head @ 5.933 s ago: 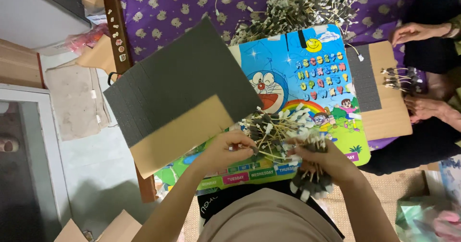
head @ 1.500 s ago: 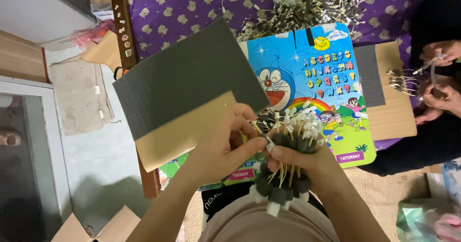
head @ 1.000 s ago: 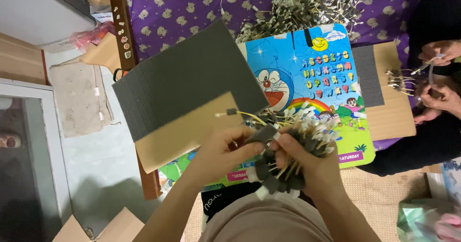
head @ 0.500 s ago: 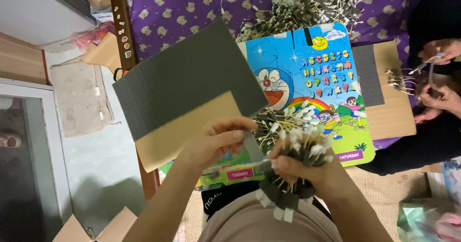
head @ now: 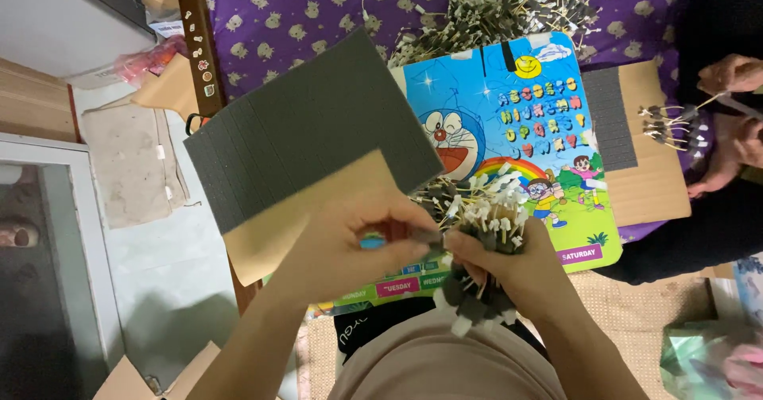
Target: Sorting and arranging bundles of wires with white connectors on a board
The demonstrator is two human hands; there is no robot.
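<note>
The right hand (head: 517,269) gripped a bunch of sticks (head: 485,217). The left hand (head: 358,241) pinched a small gray pad (head: 425,237) against one stick. It looked like the sticking step, needing a firm press.

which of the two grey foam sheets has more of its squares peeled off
The large grey foam sheet near the left hand; its lower cardboard backing is bare.

You were sitting in a home used for piecework, on the floor of a living room or bedroom. A purple bedsheet (head: 318,19) printed with small pale figures covered a low bed with a dark wooden frame (head: 197,42), and a child's colourful alphabet board (head: 509,130) served as your work surface. Bare pale floor tiles (head: 159,289), a woven mat (head: 636,305) and scraps of cardboard (head: 135,376) lay around you.
</note>
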